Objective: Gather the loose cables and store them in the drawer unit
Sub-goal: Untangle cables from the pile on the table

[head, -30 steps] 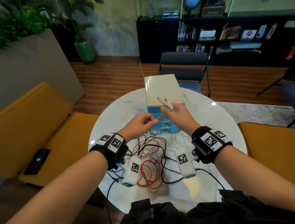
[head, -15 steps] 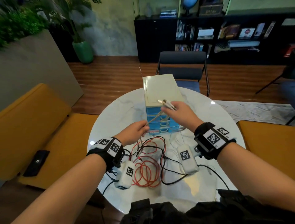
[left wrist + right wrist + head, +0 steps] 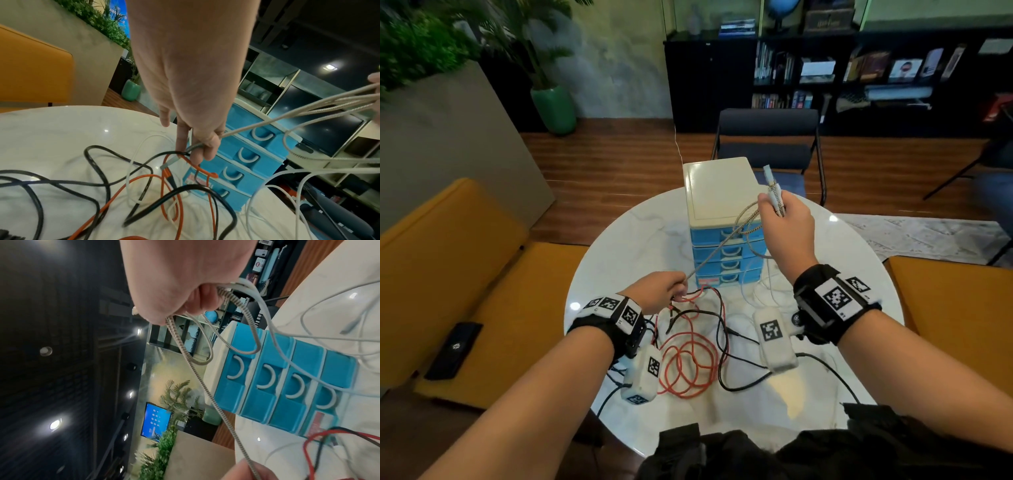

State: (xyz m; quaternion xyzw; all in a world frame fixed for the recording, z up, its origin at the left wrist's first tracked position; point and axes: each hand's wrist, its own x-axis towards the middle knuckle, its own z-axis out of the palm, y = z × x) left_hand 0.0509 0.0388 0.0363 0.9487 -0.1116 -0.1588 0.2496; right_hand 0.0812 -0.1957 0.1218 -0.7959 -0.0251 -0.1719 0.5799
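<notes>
A blue drawer unit [image 3: 726, 255] [image 3: 248, 157] [image 3: 273, 386] with a cream top and all its drawers closed stands mid-table. My right hand [image 3: 779, 219] [image 3: 191, 305] is raised beside it and grips the plug ends and loops of a braided grey cable [image 3: 736, 228] [image 3: 197, 374]. That cable runs taut down to my left hand [image 3: 674, 291] [image 3: 202, 146], which pinches it low over the table. An orange cable [image 3: 688, 363] [image 3: 179, 194], black cables [image 3: 722, 329] [image 3: 98, 168] and thin white cables [image 3: 760, 287] [image 3: 131, 162] lie tangled in front of the unit.
The round white marble table [image 3: 633, 236] holds two white tagged boxes [image 3: 774, 339] [image 3: 642, 375] near my wrists. Orange sofas [image 3: 448, 260] flank the table, with a black device [image 3: 453, 349] on the left one. A dark chair [image 3: 767, 137] stands behind the unit.
My right hand has lifted up and to the right with the braided cable's ends. My left hand has slid down toward me, so the cable is stretched longer between them.
</notes>
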